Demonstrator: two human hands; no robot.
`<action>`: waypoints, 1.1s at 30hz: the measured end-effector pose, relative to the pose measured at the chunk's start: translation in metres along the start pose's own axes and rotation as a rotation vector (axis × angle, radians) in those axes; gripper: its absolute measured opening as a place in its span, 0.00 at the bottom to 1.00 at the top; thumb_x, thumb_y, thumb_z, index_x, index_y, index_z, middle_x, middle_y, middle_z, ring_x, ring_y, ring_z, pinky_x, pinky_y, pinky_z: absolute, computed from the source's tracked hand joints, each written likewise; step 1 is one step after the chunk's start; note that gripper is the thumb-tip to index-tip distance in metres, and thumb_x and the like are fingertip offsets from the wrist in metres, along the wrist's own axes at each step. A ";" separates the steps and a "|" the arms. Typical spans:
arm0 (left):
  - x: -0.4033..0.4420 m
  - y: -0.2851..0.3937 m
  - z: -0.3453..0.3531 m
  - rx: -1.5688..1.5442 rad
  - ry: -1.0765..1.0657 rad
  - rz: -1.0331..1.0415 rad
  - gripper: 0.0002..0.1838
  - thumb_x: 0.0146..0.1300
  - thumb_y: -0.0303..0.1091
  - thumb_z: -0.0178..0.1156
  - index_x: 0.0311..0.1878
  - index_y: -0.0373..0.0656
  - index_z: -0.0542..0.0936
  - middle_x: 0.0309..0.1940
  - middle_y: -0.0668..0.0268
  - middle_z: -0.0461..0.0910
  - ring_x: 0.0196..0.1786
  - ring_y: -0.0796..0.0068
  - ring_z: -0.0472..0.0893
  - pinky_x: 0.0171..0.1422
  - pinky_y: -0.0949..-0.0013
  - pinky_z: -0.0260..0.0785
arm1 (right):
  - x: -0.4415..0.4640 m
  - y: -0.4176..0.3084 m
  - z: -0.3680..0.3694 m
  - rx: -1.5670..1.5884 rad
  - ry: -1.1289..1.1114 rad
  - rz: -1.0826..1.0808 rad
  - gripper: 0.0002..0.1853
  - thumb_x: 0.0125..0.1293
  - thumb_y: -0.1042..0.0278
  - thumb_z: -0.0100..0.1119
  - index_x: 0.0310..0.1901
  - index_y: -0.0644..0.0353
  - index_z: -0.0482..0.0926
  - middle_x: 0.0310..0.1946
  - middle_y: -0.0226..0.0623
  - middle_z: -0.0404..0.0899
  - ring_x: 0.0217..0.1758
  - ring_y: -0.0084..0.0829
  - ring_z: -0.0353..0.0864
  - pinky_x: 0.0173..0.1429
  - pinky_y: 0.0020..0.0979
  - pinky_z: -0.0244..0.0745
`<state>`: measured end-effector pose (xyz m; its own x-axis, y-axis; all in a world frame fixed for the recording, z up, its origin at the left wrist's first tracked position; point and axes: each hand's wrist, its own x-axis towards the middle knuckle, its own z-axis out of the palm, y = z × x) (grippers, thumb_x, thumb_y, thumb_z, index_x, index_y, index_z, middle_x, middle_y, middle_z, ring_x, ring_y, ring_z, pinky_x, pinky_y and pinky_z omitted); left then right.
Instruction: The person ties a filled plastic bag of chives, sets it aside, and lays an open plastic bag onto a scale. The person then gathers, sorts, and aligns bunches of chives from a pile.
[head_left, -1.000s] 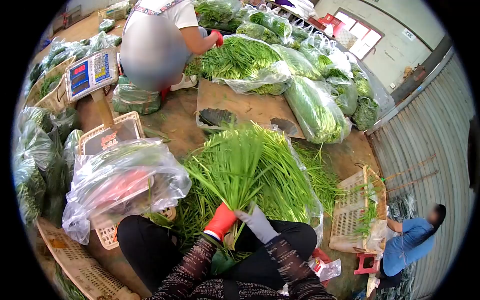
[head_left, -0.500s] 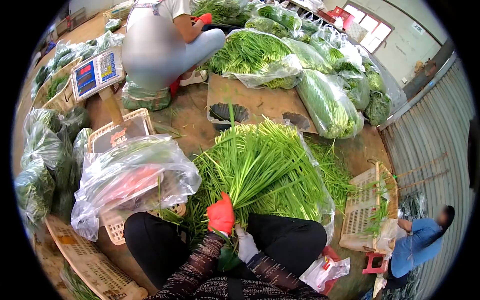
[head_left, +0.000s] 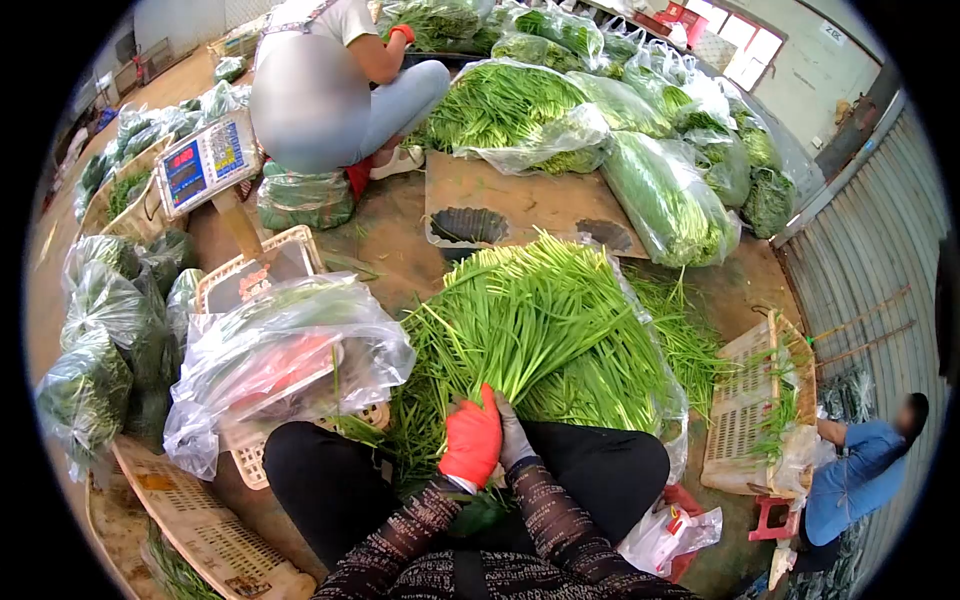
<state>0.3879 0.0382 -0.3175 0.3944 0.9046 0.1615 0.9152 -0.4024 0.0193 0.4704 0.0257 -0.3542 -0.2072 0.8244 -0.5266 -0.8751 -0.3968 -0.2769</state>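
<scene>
My left hand [head_left: 470,441], in a red glove, is closed round the lower ends of a bunch of garlic chives [head_left: 512,350]. Pressed against the other side of that bunch is my right hand [head_left: 513,436] in a grey glove, its fingers partly hidden. The leaves fan out upward and to the right from my hands. Beyond and around them lies a large heap of loose garlic chives [head_left: 610,392] on a clear plastic sheet, just past my crossed legs.
On the left, a clear plastic bag [head_left: 290,350] lies over a crate near a digital scale [head_left: 208,163]. Filled bags of greens [head_left: 670,195] line the back. A crate [head_left: 745,405] stands at right, near a person in blue [head_left: 858,480]. Another person [head_left: 400,95] crouches at the back.
My right hand has come up from below to lie beside my left hand on the bunch. The leaves that stuck straight up now lean over to the right. The view has shifted slightly.
</scene>
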 end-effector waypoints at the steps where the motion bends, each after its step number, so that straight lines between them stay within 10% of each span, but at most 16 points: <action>1: -0.002 -0.002 -0.005 0.012 0.045 0.028 0.25 0.59 0.31 0.48 0.61 0.37 0.64 0.27 0.58 0.74 0.24 0.65 0.76 0.24 0.63 0.66 | 0.003 0.004 -0.005 0.080 -0.034 -0.005 0.25 0.62 0.48 0.56 0.53 0.59 0.71 0.44 0.37 0.77 0.51 0.37 0.74 0.62 0.37 0.65; 8: -0.015 -0.051 -0.097 -0.574 -0.238 0.207 0.33 0.45 0.39 0.66 0.57 0.43 0.71 0.40 0.52 0.78 0.36 0.53 0.80 0.38 0.57 0.72 | -0.002 -0.009 0.010 0.063 -0.188 -0.205 0.23 0.60 0.70 0.55 0.58 0.64 0.66 0.39 0.33 0.78 0.45 0.31 0.77 0.62 0.40 0.66; 12: -0.025 -0.084 -0.131 -0.965 -0.080 0.149 0.26 0.49 0.34 0.65 0.54 0.42 0.74 0.45 0.54 0.78 0.47 0.55 0.78 0.51 0.63 0.70 | -0.011 -0.022 0.022 -0.128 -0.038 -0.228 0.12 0.61 0.71 0.55 0.44 0.67 0.74 0.28 0.37 0.78 0.32 0.35 0.80 0.43 0.37 0.79; 17: -0.046 -0.127 -0.176 -1.069 0.095 0.050 0.26 0.49 0.29 0.64 0.55 0.42 0.74 0.47 0.56 0.78 0.50 0.63 0.78 0.55 0.66 0.68 | -0.032 -0.036 0.087 -0.054 -0.277 -0.358 0.22 0.57 0.71 0.57 0.53 0.69 0.67 0.27 0.35 0.77 0.29 0.26 0.78 0.41 0.34 0.78; 23: -0.065 -0.230 -0.113 -1.352 0.300 -0.505 0.21 0.55 0.25 0.58 0.54 0.38 0.74 0.40 0.61 0.80 0.45 0.71 0.78 0.50 0.71 0.69 | -0.058 -0.039 0.195 -0.178 -0.509 -0.313 0.05 0.58 0.75 0.56 0.37 0.62 0.77 0.31 0.35 0.77 0.34 0.28 0.79 0.42 0.31 0.77; 27: -0.051 -0.287 -0.106 -0.949 0.135 -0.677 0.28 0.54 0.23 0.53 0.61 0.47 0.68 0.43 0.51 0.78 0.44 0.58 0.79 0.50 0.62 0.70 | -0.040 -0.003 0.246 -0.730 -0.564 -0.438 0.15 0.57 0.80 0.55 0.48 0.65 0.72 0.36 0.34 0.76 0.39 0.28 0.79 0.51 0.32 0.76; 29: -0.038 -0.305 -0.120 -0.450 0.413 -0.329 0.32 0.52 0.20 0.50 0.64 0.51 0.65 0.47 0.48 0.75 0.46 0.50 0.76 0.51 0.58 0.69 | -0.030 0.025 0.278 -0.931 -0.545 -0.312 0.12 0.57 0.77 0.59 0.43 0.63 0.75 0.38 0.33 0.76 0.41 0.27 0.79 0.50 0.31 0.76; 33: -0.009 -0.339 -0.151 -0.282 0.251 -0.215 0.32 0.54 0.23 0.46 0.66 0.51 0.61 0.53 0.51 0.70 0.53 0.51 0.71 0.57 0.57 0.63 | 0.023 0.089 0.306 -1.242 -0.739 -0.530 0.14 0.53 0.72 0.64 0.41 0.66 0.77 0.41 0.34 0.79 0.42 0.23 0.79 0.46 0.26 0.75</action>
<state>0.0620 0.1451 -0.1768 0.1335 0.9240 0.3583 0.9021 -0.2629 0.3421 0.2543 0.1329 -0.1444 -0.4918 0.8357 0.2443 -0.0891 0.2308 -0.9689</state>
